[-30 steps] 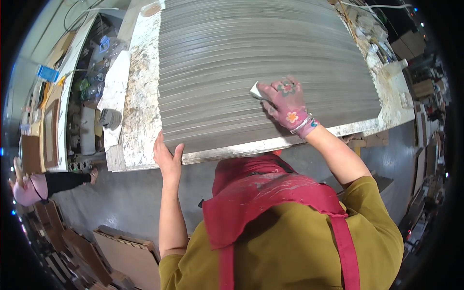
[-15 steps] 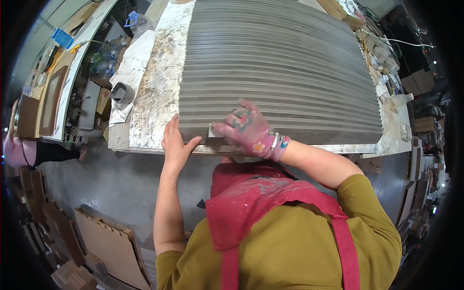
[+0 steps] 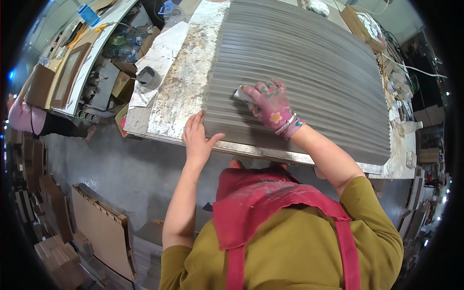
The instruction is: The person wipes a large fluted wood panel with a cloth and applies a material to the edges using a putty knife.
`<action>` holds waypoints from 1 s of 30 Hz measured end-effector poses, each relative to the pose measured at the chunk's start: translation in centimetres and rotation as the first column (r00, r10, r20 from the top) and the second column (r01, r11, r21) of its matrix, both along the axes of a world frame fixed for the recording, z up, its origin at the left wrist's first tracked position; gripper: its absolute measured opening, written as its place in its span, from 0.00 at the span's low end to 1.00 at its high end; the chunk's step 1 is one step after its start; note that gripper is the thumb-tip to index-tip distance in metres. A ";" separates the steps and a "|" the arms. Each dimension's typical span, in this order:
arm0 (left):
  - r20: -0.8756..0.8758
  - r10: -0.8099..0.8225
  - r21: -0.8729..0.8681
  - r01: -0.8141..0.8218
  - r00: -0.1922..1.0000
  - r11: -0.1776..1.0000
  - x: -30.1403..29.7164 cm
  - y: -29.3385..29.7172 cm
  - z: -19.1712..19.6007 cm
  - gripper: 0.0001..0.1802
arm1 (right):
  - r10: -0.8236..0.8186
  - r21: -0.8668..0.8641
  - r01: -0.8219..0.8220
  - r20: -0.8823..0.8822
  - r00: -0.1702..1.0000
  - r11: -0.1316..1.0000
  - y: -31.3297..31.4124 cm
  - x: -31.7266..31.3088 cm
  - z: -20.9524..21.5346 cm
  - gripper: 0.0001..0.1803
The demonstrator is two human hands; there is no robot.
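Work looks partway through: a grey ribbed panel (image 3: 309, 72) lies across the middle and upper right of the frame, flat on a stained worktable (image 3: 180, 92), with a white block (image 3: 240, 94) on its ribs left of centre. Ribs read about the same grey all over, no clear line between finished and unfinished, so can't tell how much is done or left; the block being on the ribs suggests this pass isn't over. Dark patch under the glove, shadow or damp, unclear. Right hand (image 3: 272, 106), in a pink flowered glove, centre of frame: fingers curled, thumb side and fingertips pinching the white block, its left end poking out; far-side contact hidden by the glove. Left hand (image 3: 197, 140), bare, left of centre, at the panel's lower-left corner: fingers straight, near together, tips at the left edge; thumb spread wide along the near edge, seems to steady the panel, nothing gripped. Upper left of frame: grey tub (image 3: 148, 78) on a white cloth (image 3: 162, 55), blue-topped bottle (image 3: 169, 10) just beyond. Right side: clear bottle (image 3: 410, 127) lying near the panel's end.
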State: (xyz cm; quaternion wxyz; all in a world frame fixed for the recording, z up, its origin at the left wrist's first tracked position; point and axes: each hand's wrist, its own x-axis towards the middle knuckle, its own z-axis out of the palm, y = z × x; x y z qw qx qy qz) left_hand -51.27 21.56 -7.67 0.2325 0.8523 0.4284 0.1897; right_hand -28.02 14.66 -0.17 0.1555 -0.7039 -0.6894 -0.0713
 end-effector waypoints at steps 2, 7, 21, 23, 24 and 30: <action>0.024 -0.002 0.014 0.001 1.000 1.000 0.2 0.0 0.0 0.44 | 0.128 -0.098 -0.139 -0.109 0.986 0.985 0.2 -3.0 0.7 0.26; 0.031 0.008 0.012 -0.009 0.999 1.000 0.2 -0.2 -0.4 0.44 | 0.055 -0.035 -0.056 -0.023 0.998 0.998 3.0 -4.6 -1.1 0.30; -0.111 -0.051 0.001 0.052 0.992 0.999 -0.1 0.3 -1.0 0.45 | 0.183 0.011 -0.183 -0.150 0.972 0.983 4.9 -5.4 -2.5 0.21; -0.114 -0.060 0.008 0.062 0.992 0.998 -0.3 0.1 -1.1 0.44 | 0.192 0.000 -0.192 0.034 0.981 0.981 4.4 -6.3 -2.1 0.23; -0.049 -0.054 0.038 0.056 0.997 0.998 -0.2 0.1 -1.0 0.44 | 0.094 0.047 -0.099 0.097 0.991 0.994 4.6 -4.7 -2.8 0.22; -0.001 -0.017 0.033 0.017 1.000 0.999 0.1 -0.2 -0.7 0.43 | -0.077 -0.126 0.080 0.029 0.997 0.989 5.0 -1.4 1.6 0.21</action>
